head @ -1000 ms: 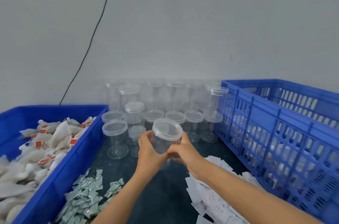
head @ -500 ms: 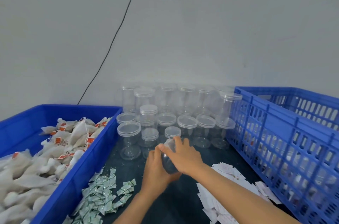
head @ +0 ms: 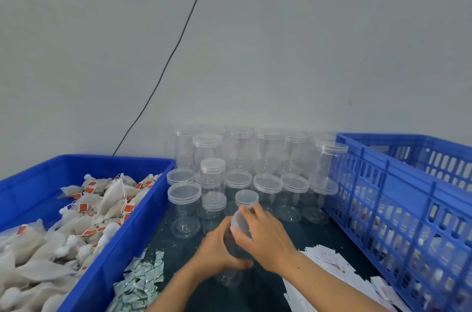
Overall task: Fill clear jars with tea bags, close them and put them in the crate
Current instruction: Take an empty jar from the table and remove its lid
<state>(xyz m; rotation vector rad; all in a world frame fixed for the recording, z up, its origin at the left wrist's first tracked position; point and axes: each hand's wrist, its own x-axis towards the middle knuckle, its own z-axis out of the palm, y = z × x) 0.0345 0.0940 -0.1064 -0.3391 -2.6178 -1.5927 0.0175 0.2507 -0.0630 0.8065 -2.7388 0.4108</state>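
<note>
2 hands work 1 empty clear jar (head: 236,242) low over the tabletop (head: 258,294), the left hand (head: 217,250) wrapped round its body, the right hand (head: 265,235) gripping its lid (head: 241,222), apparently unscrewing before filling from the tea bags (head: 76,219).

bare dark table (head: 184,255) between tea bag bin (head: 122,237) and crate (head: 383,199); jars (head: 265,184) block the back.

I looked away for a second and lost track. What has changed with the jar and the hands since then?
The jar came down from upright in the air to low over the table, tilted. The right hand shifted from its side onto the lid; the left hand still grips the body. The other jars, tea bags and crate stayed put.
</note>
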